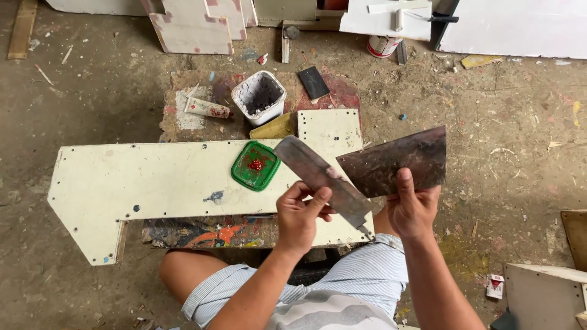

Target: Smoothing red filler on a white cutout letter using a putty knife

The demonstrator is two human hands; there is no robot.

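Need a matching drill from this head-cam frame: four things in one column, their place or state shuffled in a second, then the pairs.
Things:
1. long grey metal scraper blade
2. wide dark rusty metal scraper blade
3. round green plastic lid
4. white plastic tub

Places:
A. lying on the cream panel, red dab on it
B. held in the right hand
C. standing beyond the panel, dark inside
D. held in the left hand

Pairs: 1-D, 2-B, 3-A, 4-C
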